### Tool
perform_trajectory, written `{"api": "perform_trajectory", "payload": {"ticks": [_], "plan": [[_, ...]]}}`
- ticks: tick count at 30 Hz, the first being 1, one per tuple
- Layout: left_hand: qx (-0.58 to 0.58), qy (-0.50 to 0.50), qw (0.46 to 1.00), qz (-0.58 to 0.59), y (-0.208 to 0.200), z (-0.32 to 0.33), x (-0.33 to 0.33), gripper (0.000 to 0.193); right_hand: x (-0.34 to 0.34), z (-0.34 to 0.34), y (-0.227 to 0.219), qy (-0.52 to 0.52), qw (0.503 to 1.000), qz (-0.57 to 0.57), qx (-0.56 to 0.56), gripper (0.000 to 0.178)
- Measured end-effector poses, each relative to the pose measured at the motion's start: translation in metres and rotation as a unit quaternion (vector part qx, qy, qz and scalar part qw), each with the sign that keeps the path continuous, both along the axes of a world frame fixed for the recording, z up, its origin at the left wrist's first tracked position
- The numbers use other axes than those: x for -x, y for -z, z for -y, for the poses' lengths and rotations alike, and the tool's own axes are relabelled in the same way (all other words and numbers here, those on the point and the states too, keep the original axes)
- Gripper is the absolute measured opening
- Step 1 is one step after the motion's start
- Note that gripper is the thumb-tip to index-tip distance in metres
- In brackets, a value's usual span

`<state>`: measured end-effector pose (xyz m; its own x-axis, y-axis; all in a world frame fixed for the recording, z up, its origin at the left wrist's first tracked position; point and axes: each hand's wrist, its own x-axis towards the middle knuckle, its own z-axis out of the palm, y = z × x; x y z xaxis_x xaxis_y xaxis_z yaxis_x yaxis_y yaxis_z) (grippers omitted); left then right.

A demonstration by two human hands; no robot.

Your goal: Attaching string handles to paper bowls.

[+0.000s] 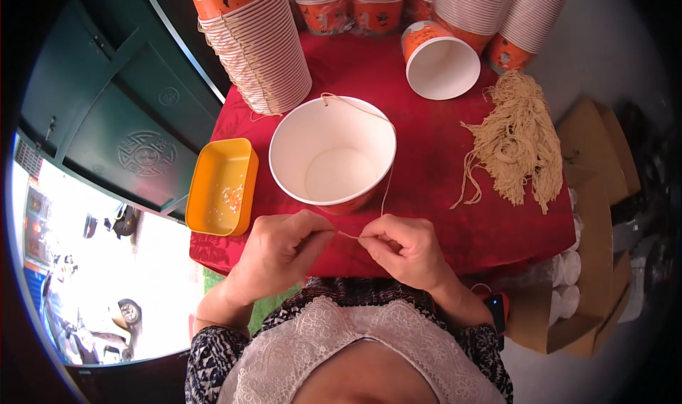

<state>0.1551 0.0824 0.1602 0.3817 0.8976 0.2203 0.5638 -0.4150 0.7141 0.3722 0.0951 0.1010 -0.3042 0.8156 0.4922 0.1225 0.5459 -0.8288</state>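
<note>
Just in front of me on the red cloth stands a white-lined paper bucket (295,152), its mouth tilted toward me. A tan cord (347,234) is attached at a hole in its far rim, lies across the mouth and hangs down its right side to my hands. My left hand (288,246) pinches one stretch of that cord between thumb and finger. Close beside it, my right hand (408,251) pinches the cord too, and a short piece runs taut between them. Both hands are above the table's near edge, apart from the bucket.
A yellow tray (250,184) holding small white and orange bits sits left. Behind it rises a tall stack of corded buckets (263,56). More stacks (476,6) line the back, near one tipped bucket (444,70). A heap of cords (518,141) lies right, above cardboard boxes (597,191).
</note>
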Motion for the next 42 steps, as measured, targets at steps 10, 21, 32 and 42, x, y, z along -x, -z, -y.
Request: {"api": "perform_trajectory", "payload": {"ticks": [10,21,32,42], "plan": [[-0.202,-0.055,0.968,-0.137,-0.010,-0.018,0.016,0.032,0.008,-0.007,0.008,0.055,0.998,-0.040,-0.010,0.007],[-0.238,-0.004,0.958,-0.157,0.004,-0.025,0.003,0.015,0.018,-0.010,0.011,0.138,0.981,-0.029,-0.136,0.017],[-0.216,0.018,0.966,-0.139,0.008,-0.024,-0.007,0.017,0.020,-0.004,0.027,0.185,0.965,-0.021,-0.183,0.025],[-0.184,0.021,0.977,-0.105,-0.002,-0.022,-0.011,0.019,0.023,-0.014,0.036,0.199,0.948,-0.044,-0.243,0.025]]}}
